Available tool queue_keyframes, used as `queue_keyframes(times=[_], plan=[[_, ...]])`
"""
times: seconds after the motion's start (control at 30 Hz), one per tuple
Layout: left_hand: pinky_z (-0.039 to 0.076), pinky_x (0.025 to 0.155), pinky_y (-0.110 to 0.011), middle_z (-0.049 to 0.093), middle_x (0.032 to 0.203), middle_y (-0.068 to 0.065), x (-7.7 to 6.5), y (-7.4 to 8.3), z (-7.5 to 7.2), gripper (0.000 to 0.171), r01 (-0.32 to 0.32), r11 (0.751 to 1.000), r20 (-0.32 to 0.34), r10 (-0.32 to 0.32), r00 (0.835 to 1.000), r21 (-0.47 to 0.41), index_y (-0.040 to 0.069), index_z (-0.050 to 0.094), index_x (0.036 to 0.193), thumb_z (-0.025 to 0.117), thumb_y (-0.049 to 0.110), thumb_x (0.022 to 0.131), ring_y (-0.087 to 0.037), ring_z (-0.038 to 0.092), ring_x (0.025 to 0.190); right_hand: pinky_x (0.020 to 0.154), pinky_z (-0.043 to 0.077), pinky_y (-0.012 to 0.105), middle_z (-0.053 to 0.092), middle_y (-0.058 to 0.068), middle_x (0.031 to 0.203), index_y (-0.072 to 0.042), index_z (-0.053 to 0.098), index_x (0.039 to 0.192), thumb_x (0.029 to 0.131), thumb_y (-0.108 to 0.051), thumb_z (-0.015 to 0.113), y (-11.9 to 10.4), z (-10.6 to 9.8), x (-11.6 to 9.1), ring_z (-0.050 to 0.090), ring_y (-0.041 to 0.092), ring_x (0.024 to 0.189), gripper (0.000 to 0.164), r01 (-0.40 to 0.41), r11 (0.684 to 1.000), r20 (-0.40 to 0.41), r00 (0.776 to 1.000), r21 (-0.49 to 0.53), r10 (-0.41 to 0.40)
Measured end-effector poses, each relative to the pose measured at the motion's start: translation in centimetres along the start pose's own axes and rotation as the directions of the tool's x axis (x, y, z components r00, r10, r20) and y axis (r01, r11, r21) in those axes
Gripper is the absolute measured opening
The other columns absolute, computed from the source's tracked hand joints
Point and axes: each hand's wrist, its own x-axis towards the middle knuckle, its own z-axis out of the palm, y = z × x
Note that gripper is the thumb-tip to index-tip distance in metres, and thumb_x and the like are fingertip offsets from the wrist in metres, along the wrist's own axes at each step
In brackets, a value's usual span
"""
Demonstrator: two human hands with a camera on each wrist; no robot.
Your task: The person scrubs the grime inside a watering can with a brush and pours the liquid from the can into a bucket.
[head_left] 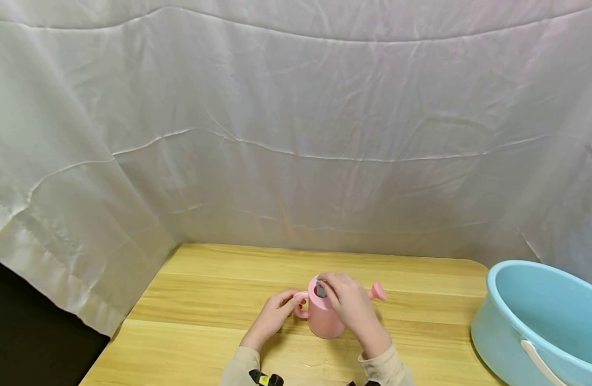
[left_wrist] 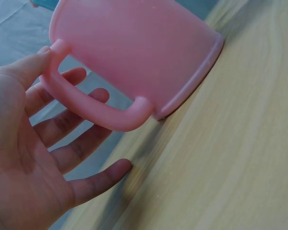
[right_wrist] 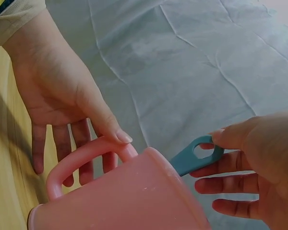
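Note:
A pink watering can (head_left: pixel 325 323) stands upright on the wooden table, its spout ending in a round rose (head_left: pixel 378 291) at the right. The left hand (head_left: pixel 274 312) holds the can's looped handle (left_wrist: pixel 96 109); its thumb lies on the handle's upper end and its other fingers spread behind the loop. Over the can's mouth, the right hand (head_left: pixel 352 304) pinches the ring-shaped end of a teal handled tool (right_wrist: pixel 184 162) between thumb and index finger, the remaining fingers held loosely apart. The tool's lower part is hidden inside the can.
A large light-blue bucket (head_left: pixel 500 327) with a white carrying handle (head_left: pixel 542 363) stands at the table's right side. Pale curtain (head_left: pixel 296 134) hangs behind and to the left of the table (head_left: pixel 190 332). Small shiny spots show on the wood near the front.

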Motion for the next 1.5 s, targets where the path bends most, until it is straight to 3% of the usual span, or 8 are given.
queue_keyframes(times=[0.43, 0.7, 0.97, 1.1, 1.3, 1.5], plan=[[0.047, 0.086, -0.027, 0.070, 0.108, -0.009, 0.0, 0.1, 0.0, 0.025, 0.003, 1.000, 0.005, -0.003, 1.000, -0.006, 0.023, 0.069, 0.112, 0.053, 0.038, 0.100, -0.022, 0.061, 0.108, 0.086, 0.054, 0.043, 0.073, 0.005, 0.107, -0.015, 0.071, 0.111, 0.092, -0.011, 0.065, 0.0, -0.8, -0.1, 0.068, 0.025, 0.100, 0.020, -0.114, 0.993, 0.135, 0.985, 0.042, 0.107], [0.047, 0.088, -0.027, 0.071, 0.104, -0.012, -0.1, 0.2, 0.0, 0.028, -0.002, 1.000, 0.007, 0.002, 1.000, -0.012, 0.021, 0.069, 0.112, 0.051, 0.039, 0.100, -0.023, 0.061, 0.108, 0.078, 0.056, 0.038, 0.073, 0.011, 0.102, -0.006, 0.069, 0.116, 0.087, -0.010, 0.071, 0.4, -1.7, 0.0, 0.068, 0.022, 0.092, 0.029, -0.187, 0.976, 0.205, 0.966, 0.115, 0.160], [0.048, 0.086, -0.029, 0.070, 0.108, -0.011, -0.1, 0.2, 0.0, 0.028, 0.006, 1.000, 0.006, -0.006, 1.000, -0.019, 0.020, 0.069, 0.112, 0.052, 0.039, 0.100, -0.025, 0.061, 0.108, 0.090, 0.053, 0.047, 0.072, 0.010, 0.111, -0.007, 0.069, 0.115, 0.082, -0.013, 0.077, 0.8, -1.9, 0.0, 0.066, 0.030, 0.105, 0.034, -0.204, 0.969, 0.243, 0.956, 0.137, 0.166], [0.049, 0.085, -0.032, 0.069, 0.109, -0.011, -0.1, 0.1, 0.0, 0.027, 0.011, 1.000, 0.007, -0.011, 1.000, -0.020, 0.021, 0.069, 0.113, 0.052, 0.038, 0.100, -0.025, 0.060, 0.107, 0.087, 0.054, 0.046, 0.073, 0.009, 0.106, -0.008, 0.071, 0.110, 0.080, -0.014, 0.079, 0.9, -1.6, 0.1, 0.068, 0.028, 0.101, 0.032, -0.197, 0.969, 0.220, 0.962, 0.152, 0.162], [0.049, 0.084, -0.032, 0.070, 0.108, -0.011, 0.0, -0.1, 0.0, 0.026, 0.011, 1.000, 0.001, -0.011, 1.000, -0.011, 0.021, 0.069, 0.112, 0.053, 0.037, 0.100, -0.024, 0.061, 0.104, 0.086, 0.055, 0.045, 0.075, 0.007, 0.101, -0.006, 0.071, 0.108, 0.079, -0.018, 0.080, 1.1, -0.5, 0.0, 0.070, 0.026, 0.097, 0.032, -0.081, 0.981, 0.126, 0.990, 0.179, 0.059], [0.048, 0.083, -0.030, 0.070, 0.107, -0.011, 0.0, 0.0, 0.1, 0.027, 0.012, 1.000, 0.007, -0.012, 1.000, -0.018, 0.021, 0.069, 0.112, 0.053, 0.038, 0.100, -0.022, 0.060, 0.103, 0.088, 0.051, 0.048, 0.075, 0.006, 0.104, -0.009, 0.071, 0.108, 0.079, -0.021, 0.079, 1.2, 0.3, -0.3, 0.069, 0.026, 0.097, 0.032, -0.022, 0.989, 0.020, 1.000, 0.144, 0.019]])
